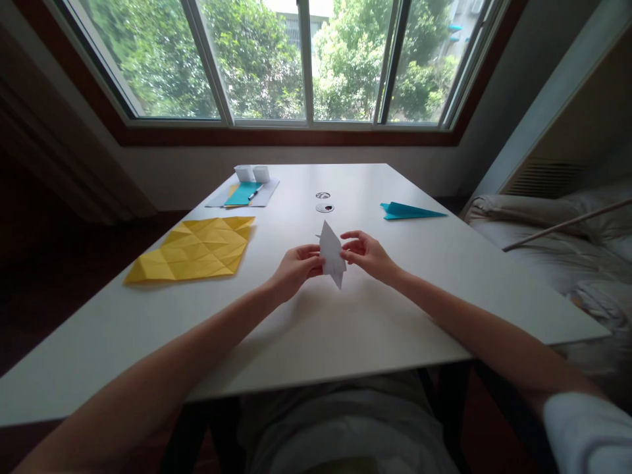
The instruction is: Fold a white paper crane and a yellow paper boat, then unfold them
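A folded white paper piece (332,255) is pinched between both hands and held upright just above the white table (345,329), near its middle. The left hand (295,268) is closed on the piece's left edge, thumb and fingertips pressed against the paper; the right hand (368,253) grips the right edge with the thumb and lower fingers, while the upper fingers are seen slightly spread. The piece is noted as a narrow kite or diamond form, pointed at top and bottom, with faint marks on its face too small to be read. As a judgement: several folds are already in place, since the sheet is reduced to a compact pointed shape, yet no finished model can be recognised, so further folding is taken to remain. Outward from the grip, two small round items (324,202) lie beyond the hands. A completed teal paper plane (409,211) rests to the right, well apart. A yellow sheet (195,249), creased in a triangular grid, lies flat to the left. At the far left corner, a teal sheet with a pen (244,193) is set on pale paper, beside two small white boxes (252,173).
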`<state>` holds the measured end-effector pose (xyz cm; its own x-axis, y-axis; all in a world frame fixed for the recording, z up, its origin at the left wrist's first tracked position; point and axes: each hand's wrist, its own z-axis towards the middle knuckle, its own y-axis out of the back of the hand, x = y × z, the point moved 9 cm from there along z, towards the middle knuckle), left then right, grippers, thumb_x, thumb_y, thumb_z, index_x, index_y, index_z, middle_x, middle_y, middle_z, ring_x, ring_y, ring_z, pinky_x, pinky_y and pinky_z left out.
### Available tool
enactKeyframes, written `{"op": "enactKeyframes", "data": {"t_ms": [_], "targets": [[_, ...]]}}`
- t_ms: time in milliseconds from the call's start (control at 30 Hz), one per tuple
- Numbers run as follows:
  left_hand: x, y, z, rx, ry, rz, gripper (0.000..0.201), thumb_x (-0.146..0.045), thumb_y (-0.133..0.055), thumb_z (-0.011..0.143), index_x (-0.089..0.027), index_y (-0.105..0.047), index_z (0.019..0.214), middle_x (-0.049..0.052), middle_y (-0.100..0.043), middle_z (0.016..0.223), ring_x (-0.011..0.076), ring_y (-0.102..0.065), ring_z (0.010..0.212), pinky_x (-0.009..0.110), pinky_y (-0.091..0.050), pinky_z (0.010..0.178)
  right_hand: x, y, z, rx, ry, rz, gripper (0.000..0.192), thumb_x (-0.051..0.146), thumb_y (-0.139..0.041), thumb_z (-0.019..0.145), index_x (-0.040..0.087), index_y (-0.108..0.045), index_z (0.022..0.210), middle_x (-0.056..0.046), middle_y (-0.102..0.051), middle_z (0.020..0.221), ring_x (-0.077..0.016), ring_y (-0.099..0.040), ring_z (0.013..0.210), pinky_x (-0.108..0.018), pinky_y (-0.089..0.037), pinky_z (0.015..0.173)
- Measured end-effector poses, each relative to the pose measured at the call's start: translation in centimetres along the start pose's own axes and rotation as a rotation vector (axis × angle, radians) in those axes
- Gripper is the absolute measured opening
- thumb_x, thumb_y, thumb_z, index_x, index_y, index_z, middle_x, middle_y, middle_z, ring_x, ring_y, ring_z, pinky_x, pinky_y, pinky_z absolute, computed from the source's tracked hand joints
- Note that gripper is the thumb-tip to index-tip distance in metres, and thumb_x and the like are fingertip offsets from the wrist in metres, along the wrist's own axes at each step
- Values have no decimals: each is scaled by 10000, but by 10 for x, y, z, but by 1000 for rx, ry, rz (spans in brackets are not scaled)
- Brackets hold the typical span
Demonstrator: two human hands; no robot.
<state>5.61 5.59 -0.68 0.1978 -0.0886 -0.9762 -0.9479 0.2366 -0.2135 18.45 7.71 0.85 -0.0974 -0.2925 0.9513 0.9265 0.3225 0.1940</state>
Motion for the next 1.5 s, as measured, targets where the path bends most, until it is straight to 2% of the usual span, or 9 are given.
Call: {"op": "enactKeyframes", "data": {"t_ms": [167,333,500,600,800,1033,1233,1367,1500], "targets": [[13,6,2,-7,92,13,367,-168,-711,624,-99,-566,953,77,-675,778,168,-643,718,324,-505,740,-14,-4,0,93,-145,60,387,305,-680,693,155,-519,1012,-37,-673,743,-121,-605,646,-271,-509,612],[12,17,6,-32,21,312,392,-231,-703,627,-142,-519,961,33,-659,707,147,-619,629,273,-489,599,-24,-8,-3,138,-212,-27,312,267,-645,724,162,-518,989,-24,-677,713,-119,-611,630,-264,-506,611],[-5,12,6,-11,-218,876,294,-283,-652,640,-165,-607,905,24,-663,734,158,-595,654,263,-444,606,-8,-3,-2,61,6,-505,269,228,-614,723,187,-572,985,-17,-662,797,-120,-580,676,-258,-446,635],[-7,11,7,-23,-272,1048,269,-306,-633,654,-176,-641,890,19,-657,749,154,-575,642,252,-427,588,-4,-3,-1,47,118,-673,208,239,-629,701,175,-610,898,-32,-623,868,-118,-542,701,-251,-419,637],[-13,5,5,-11,-381,1130,144,-300,-646,663,-184,-664,745,9,-640,734,149,-556,660,244,-416,612,-9,-6,3,135,153,-694,111,262,-615,714,164,-580,754,-2,-571,762,-103,-494,641,-230,-388,601],[-19,-1,1,2,-537,1098,109,-252,-625,717,-182,-644,799,18,-636,771,156,-551,738,262,-417,689,-5,-12,-1,214,206,-643,68,221,-563,745,161,-593,761,11,-574,716,-101,-497,646,-216,-386,600],[-20,-19,-7,139,-676,1196,81,-200,-565,770,-192,-645,782,25,-649,768,165,-525,769,277,-407,716,6,-16,-6,230,320,-670,78,179,-543,769,163,-613,799,-2,-578,719,-94,-503,632,-208,-403,600],[-18,-28,-13,303,-727,1270,159,-174,-523,797,-204,-677,819,37,-657,810,169,-531,820,283,-406,757,14,-20,-12,358,390,-653,175,156,-496,805,169,-657,869,-51,-628,833,-116,-568,715,-231,-446,670],[-14,-30,-15,462,-716,1313,219,-144,-500,789,-214,-689,872,41,-656,833,160,-545,833,258,-424,741,16,-24,-16,473,380,-668,198,185,-498,818,183,-687,878,-74,-648,906,-135,-601,758,-250,-467,701]]}}
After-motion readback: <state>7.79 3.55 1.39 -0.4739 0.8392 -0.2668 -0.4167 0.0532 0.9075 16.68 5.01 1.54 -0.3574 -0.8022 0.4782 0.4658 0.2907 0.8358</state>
